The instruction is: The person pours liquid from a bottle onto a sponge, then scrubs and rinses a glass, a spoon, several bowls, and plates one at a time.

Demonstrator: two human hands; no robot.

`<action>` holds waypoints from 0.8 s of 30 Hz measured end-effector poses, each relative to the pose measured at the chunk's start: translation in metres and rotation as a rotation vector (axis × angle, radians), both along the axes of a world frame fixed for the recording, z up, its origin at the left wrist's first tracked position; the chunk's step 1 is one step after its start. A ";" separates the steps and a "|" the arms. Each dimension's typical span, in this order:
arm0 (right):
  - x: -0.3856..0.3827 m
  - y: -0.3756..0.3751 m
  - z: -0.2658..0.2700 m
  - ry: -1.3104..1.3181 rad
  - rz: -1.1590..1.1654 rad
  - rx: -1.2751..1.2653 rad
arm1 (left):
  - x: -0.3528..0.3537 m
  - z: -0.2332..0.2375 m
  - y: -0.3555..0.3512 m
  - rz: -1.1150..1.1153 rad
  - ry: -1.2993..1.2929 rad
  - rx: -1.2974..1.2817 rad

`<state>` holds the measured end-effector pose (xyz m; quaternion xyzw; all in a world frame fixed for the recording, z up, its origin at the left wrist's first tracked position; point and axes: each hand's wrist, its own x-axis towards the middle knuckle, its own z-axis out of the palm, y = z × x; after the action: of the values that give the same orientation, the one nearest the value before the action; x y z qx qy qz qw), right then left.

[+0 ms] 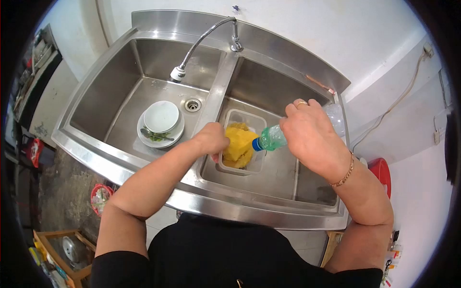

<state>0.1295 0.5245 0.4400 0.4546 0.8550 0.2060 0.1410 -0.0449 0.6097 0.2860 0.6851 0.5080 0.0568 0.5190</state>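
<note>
My right hand [309, 134] is wrapped round a clear plastic bottle [273, 138] with green liquid near its blue-capped end. The bottle lies tilted, its cap pointing left and down at a crumpled yellow cloth [238, 144]. Closed on the left side of that cloth is my left hand [212, 139], with its fingertips partly hidden. Beneath the cloth, a clear rectangular plastic container [259, 165] stands in the right sink basin [276, 185]. Whether liquid is flowing from the cap cannot be made out.
In the left basin [105, 103], a white bowl [161, 116] rests on a plate [178, 134] with a spoon [161, 137] and green scraps. A flexible faucet [204, 38] arches over that basin near the drain [193, 105]. A red basket [101, 198] stands on the floor, lower left.
</note>
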 end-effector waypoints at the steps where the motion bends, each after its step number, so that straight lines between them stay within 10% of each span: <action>1: -0.002 0.004 0.001 0.001 -0.021 0.009 | 0.001 0.000 0.000 -0.012 -0.003 -0.004; 24: -0.003 0.018 -0.019 -0.025 -0.200 0.070 | 0.010 -0.017 -0.010 -0.406 0.132 0.488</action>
<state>0.1270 0.5429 0.4207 0.5398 0.7957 0.2262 0.1557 -0.0346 0.5997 0.2689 0.8790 0.3648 0.0275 0.3059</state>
